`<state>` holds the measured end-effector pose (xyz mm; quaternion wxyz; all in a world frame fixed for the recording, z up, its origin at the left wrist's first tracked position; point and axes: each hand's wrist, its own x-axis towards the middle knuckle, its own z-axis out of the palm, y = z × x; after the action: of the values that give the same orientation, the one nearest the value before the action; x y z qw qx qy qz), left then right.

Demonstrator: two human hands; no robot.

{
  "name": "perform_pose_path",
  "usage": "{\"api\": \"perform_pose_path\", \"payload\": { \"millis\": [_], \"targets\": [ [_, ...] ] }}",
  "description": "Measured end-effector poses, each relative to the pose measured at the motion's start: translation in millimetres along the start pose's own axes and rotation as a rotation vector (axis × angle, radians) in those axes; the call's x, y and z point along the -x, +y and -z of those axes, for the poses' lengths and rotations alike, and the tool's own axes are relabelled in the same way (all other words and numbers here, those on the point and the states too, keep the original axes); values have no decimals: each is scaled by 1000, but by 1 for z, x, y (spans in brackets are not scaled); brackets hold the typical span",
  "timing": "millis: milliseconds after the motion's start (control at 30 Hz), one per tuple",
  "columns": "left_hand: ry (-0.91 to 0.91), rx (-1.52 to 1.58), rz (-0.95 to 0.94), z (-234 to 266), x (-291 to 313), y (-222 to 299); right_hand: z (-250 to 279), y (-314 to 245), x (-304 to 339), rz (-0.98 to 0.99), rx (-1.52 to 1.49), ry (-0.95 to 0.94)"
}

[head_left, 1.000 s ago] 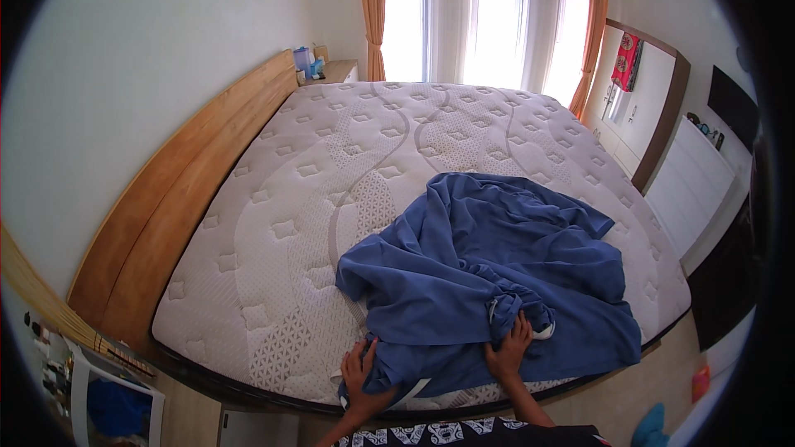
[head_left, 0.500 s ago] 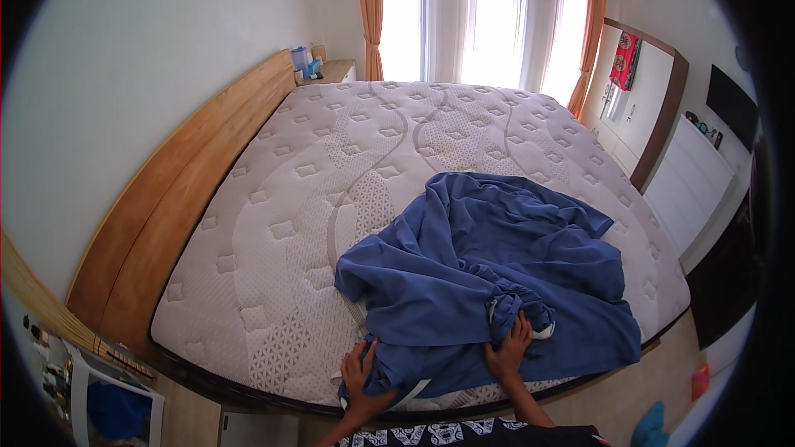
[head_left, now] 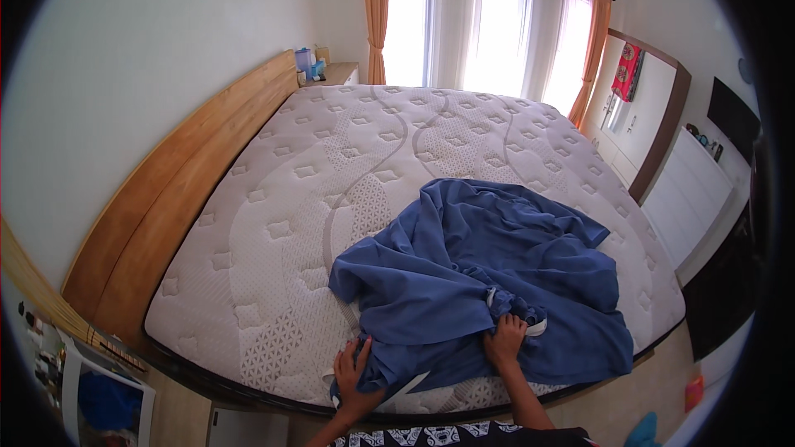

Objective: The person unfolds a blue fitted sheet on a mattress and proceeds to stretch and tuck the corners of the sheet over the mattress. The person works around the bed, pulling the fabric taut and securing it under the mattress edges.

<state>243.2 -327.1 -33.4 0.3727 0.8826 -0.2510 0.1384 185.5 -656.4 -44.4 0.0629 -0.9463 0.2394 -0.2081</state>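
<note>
Blue sheet [head_left: 464, 257], crumpled, across mattress [head_left: 273, 232] edge

The person wears a black top [head_left: 559, 438], of which a strip shows along the lower edge of the view, with a row of large, blocky white letters [head_left: 426, 435] running across it, their faces broken up by a fine dark pattern too small to make out and their lower parts cut off by the edge. Near the right end of that strip sits a small touch of red, too small to identify. The left hand [head_left: 352, 374] and right hand [head_left: 504, 342] are bare, with slim fingers, and the slender forearms [head_left: 527, 401] are uncovered as far as they show.
</note>
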Motion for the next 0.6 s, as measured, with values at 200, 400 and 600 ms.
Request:
{"api": "perform_pose_path", "payload": {
  "millis": [200, 400, 600],
  "targets": [
    [28, -48, 7, -7, -6, -2, 28, 27, -53, 25, -157, -384],
    [62, 46, 99, -9, -9, 2, 86, 40, -75, 132, -547, -591],
    [190, 84, 50, -6, -10, 35, 52, -4, -93, 569, -532, -223]
  ]
}}
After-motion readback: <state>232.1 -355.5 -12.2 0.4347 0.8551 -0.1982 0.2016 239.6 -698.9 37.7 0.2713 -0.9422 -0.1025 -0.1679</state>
